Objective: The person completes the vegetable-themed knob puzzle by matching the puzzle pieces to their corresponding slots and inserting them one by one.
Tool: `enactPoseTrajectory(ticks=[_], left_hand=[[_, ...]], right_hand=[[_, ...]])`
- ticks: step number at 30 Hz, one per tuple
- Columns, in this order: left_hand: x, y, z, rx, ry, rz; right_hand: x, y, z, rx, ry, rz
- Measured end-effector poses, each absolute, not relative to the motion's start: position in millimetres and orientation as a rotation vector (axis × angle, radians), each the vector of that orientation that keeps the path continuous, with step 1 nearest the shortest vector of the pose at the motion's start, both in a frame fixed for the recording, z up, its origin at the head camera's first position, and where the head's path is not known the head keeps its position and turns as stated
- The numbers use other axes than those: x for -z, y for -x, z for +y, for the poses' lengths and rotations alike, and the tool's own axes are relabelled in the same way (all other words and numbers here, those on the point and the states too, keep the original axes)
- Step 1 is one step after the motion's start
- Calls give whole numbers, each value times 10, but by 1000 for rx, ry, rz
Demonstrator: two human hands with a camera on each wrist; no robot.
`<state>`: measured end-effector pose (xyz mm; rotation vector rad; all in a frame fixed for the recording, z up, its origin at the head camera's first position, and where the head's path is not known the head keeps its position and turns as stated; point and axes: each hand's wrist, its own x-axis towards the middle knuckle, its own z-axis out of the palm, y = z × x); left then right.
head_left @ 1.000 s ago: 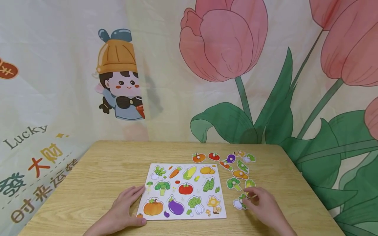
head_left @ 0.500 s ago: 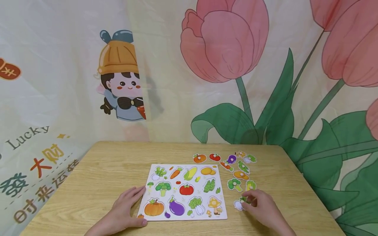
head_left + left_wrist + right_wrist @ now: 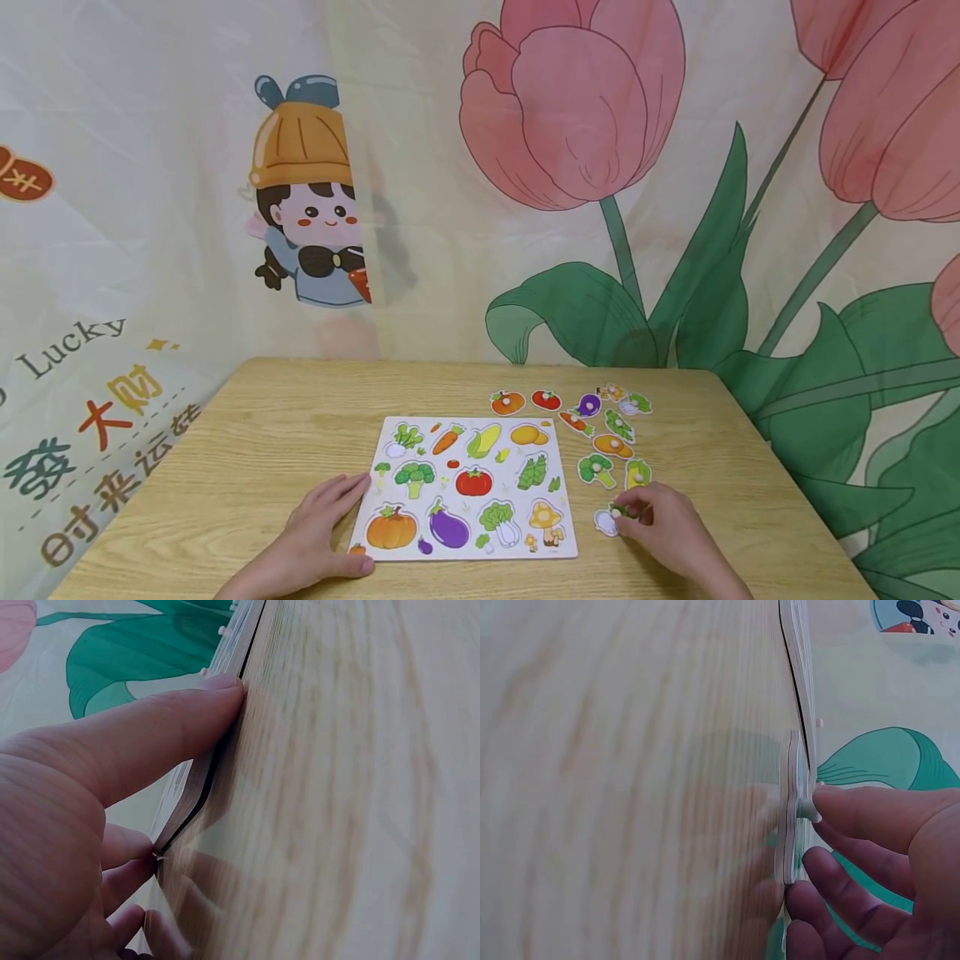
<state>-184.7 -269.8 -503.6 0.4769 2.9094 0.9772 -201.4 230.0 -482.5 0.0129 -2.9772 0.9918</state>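
Wooden desk (image 3: 247,450) carries a vegetable puzzle board (image 3: 465,487). Left hand (image 3: 318,533) lies flat, fingers straight, steadying the board's near-left corner. Right hand (image 3: 660,525) fingers pinch a green-and-white radish piece (image 3: 611,518) by its peg, just beside the board's right edge. Lift it vertically, keeping the board braced.

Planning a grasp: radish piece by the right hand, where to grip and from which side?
Grip the small peg standing up from the radish piece, coming from above. The piece lies flat and thin on the table, so its edges give little purchase; the right hand already has fingers at that peg.
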Motion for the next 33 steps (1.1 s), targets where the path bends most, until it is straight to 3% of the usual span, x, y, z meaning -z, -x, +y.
enactPoseTrajectory(ticks=[33], left_hand=[[5024,1830,-2705,-996,-475,2898]], right_hand=[[4795,2077,2295,-959,-55,-2994]])
